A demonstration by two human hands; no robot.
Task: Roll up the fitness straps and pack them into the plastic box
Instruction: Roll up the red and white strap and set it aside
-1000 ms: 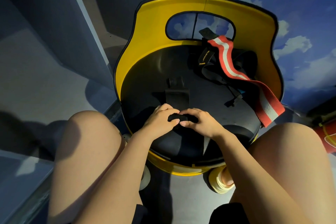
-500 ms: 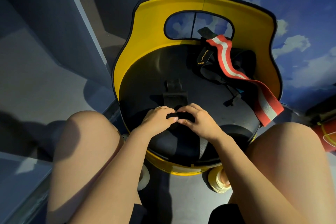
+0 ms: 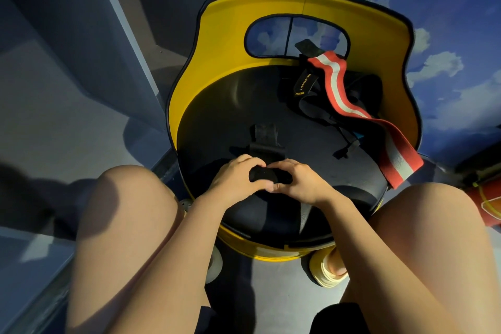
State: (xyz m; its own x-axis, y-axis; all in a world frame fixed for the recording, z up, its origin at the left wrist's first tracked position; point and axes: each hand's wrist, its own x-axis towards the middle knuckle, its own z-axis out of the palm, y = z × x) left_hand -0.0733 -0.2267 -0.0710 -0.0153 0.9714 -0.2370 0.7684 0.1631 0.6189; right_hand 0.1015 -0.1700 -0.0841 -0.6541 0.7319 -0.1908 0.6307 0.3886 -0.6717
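Your left hand [image 3: 235, 181] and right hand [image 3: 301, 184] meet over the front of the black seat [image 3: 222, 116], fingers and thumbs curled round a small black roll [image 3: 262, 174] — both hands are pinching it, thumbs nearly touching on the near side. That roll is the strap you are working on, and it looks only partly wound: just beyond your fingertips its flat tail [image 3: 266, 141] lies unrolled on the seat, running away from you. So the first strap seems close to finished but not done; judging by the length left, a few more turns should take it up. Farther out and to the right of your right hand, a loose heap of black straps [image 3: 311, 92] sits against the yellow backrest [image 3: 233, 43], untouched, with a red-and-white band [image 3: 339, 92] draped over it and trailing off the seat edge beyond your right wrist. All of that remains to be rolled. No plastic box shows anywhere in view — packing has not begun as far as you can see here, and most of the task is ahead.
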